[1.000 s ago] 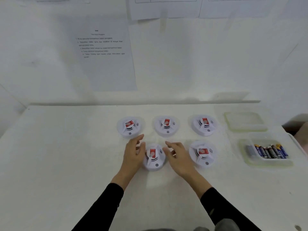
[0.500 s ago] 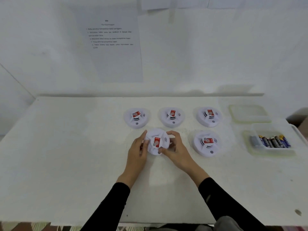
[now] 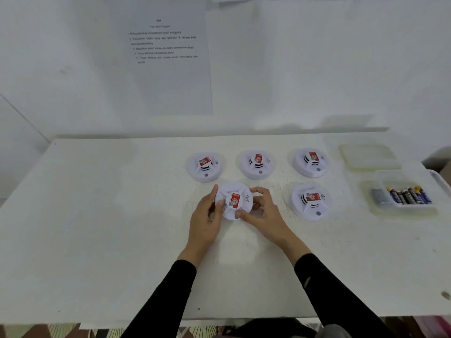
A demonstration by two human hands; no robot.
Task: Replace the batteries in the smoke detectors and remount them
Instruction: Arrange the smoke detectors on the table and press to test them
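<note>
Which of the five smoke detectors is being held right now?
The front-left one, gripped at its rim by the left hand and right hand. The back three and the front-right one lie untouched.

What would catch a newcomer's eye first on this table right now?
The left hand and right hand grip one white, red-labelled smoke detector at mid-table. A row of three detectors lies behind it, and a fourth detector lies to its right. Near the table's right edge a clear tub holds batteries, with its lid lying behind it.
</note>
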